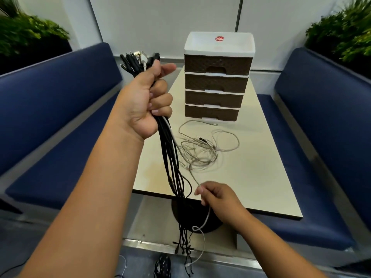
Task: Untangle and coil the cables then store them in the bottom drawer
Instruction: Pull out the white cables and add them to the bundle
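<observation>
Gripping a thick bundle of black cables [170, 157], my left hand [148, 97] is raised above the near-left part of the table [251, 173], fingers curled tight round the bundle and thumb pointing toward the drawer unit [217, 77]. The plug ends [138, 60] fan out above the fist — mostly black, with one white connector among them. Below the fist the black strands hang straight down past the table's near edge, and their loose tips dangle close to the floor.

My right hand [216, 195] sits lower, at the near edge of the table, pinching a single white cable [202, 225] between thumb and fingertips. That cable runs up from the pinch to a tangled heap of pale cables [200, 151] lying on the tabletop; below the hand it hangs down, makes a small loop and ends just beside the black tips.

The tangle lies in the middle of the table, in front of the drawer unit, with one loop reaching almost to the bottom drawer [211, 114]. The unit stands upright at the far end of the table — four brown drawers in a white frame, all pushed in, with a red round label on the top tray.

Blue benches [60, 121] flank the table on both sides, green plants [26, 35] stand behind them, and a dark shoe [162, 265] shows at the bottom edge.
</observation>
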`<state>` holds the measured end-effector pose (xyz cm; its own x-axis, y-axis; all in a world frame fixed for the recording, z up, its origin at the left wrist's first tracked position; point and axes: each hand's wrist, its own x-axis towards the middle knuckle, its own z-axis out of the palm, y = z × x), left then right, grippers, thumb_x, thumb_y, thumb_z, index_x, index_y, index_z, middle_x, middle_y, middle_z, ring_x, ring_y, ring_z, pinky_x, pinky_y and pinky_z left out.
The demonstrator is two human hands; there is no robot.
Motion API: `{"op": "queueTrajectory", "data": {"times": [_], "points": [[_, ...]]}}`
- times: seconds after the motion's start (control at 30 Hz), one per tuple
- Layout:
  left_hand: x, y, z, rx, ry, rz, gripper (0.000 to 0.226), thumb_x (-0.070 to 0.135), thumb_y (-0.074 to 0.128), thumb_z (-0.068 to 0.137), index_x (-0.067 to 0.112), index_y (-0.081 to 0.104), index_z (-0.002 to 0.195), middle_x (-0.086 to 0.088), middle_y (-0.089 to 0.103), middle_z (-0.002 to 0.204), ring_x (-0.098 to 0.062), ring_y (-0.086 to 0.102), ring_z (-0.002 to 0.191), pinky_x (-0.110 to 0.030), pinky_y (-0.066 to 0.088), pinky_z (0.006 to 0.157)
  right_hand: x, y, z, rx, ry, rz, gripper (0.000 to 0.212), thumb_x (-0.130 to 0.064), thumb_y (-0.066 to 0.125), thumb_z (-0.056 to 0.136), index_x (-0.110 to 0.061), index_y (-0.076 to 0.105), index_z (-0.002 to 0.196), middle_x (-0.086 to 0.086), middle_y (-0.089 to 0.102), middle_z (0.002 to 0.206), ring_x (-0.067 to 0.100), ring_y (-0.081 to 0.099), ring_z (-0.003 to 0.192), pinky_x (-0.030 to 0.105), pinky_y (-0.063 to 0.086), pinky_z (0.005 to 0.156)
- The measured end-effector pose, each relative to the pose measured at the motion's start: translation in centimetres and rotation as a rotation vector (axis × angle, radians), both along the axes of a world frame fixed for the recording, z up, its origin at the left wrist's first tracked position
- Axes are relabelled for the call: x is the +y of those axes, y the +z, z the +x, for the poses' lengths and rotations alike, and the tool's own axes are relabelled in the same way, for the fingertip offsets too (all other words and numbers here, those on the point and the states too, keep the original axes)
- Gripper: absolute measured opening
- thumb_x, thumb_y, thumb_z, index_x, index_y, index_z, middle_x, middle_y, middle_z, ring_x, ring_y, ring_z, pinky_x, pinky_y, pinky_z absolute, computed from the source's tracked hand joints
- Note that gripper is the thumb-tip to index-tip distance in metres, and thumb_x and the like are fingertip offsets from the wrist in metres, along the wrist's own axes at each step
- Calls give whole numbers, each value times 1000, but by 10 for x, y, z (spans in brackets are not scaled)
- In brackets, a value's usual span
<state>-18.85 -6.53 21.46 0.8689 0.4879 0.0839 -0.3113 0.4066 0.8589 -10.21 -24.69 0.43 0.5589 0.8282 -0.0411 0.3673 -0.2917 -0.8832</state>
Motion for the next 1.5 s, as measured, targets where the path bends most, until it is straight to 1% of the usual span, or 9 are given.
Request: {"op": "queueTrajectory", "data": {"times": [0.2,0.33,0.5,0.63,0.73,0.8,0.93,1.33,1.5], "points": [[0,6,1,-26,77,42,29,36,41,103,18,63,95,7,24,45,-4,16,36,-17,16,35,-23,-52,5,-93,72,-381,28,-32,51,98,-35,62,73,-5,69,75,11,64,71,26,49,66],[-7,1,4,-22,109,45,29,35,40,103,18,61,91,8,23,46,-3,16,36,-17,16,34,-20,-45,13,-187,149,-490,21,-34,57,95,-24,70,108,-1,71,109,16,65,100,30,49,85],[-23,-6,12,-10,102,-20,35,38,48,99,22,48,68,9,21,46,-5,14,36,-19,14,34,-11,34,7,-80,158,-259,93,-63,76,67,-36,34,146,-8,47,140,6,51,121,30,43,104],[-45,-6,22,7,25,-20,46,33,56,94,26,26,59,9,17,45,-7,11,37,-20,11,35,17,95,-15,20,22,271,73,-45,85,67,-37,48,129,-15,59,122,-1,56,113,22,46,98],[-57,-1,28,3,-19,-14,50,30,53,95,27,19,59,9,14,44,-9,9,36,-20,9,37,39,103,-28,208,-53,506,24,-20,82,76,-16,58,81,-1,62,67,14,61,60,39,53,65],[-58,2,28,-3,-16,-7,49,31,51,96,27,17,60,8,11,45,-9,8,37,-20,9,38,46,92,-30,256,-131,485,36,-23,77,83,-10,46,69,9,46,52,18,43,41,29,42,46],[-46,2,25,-32,17,-47,49,32,49,96,27,18,59,7,10,47,-9,7,38,-20,7,40,48,57,-26,250,-130,361,49,-31,70,88,0,37,67,11,38,55,19,38,47,29,35,49],[10,-31,49,24,44,-215,49,33,50,94,26,23,54,9,14,42,-7,11,34,-18,10,37,66,5,-1,278,-28,133,54,-39,61,93,-23,27,54,-11,25,50,9,24,50,27,22,54],[40,-40,66,56,35,-250,49,34,48,95,26,24,54,9,14,41,-6,12,33,-17,10,36,72,5,39,379,280,60,53,-65,64,72,-15,59,89,-3,58,81,6,57,76,18,45,70]]}}
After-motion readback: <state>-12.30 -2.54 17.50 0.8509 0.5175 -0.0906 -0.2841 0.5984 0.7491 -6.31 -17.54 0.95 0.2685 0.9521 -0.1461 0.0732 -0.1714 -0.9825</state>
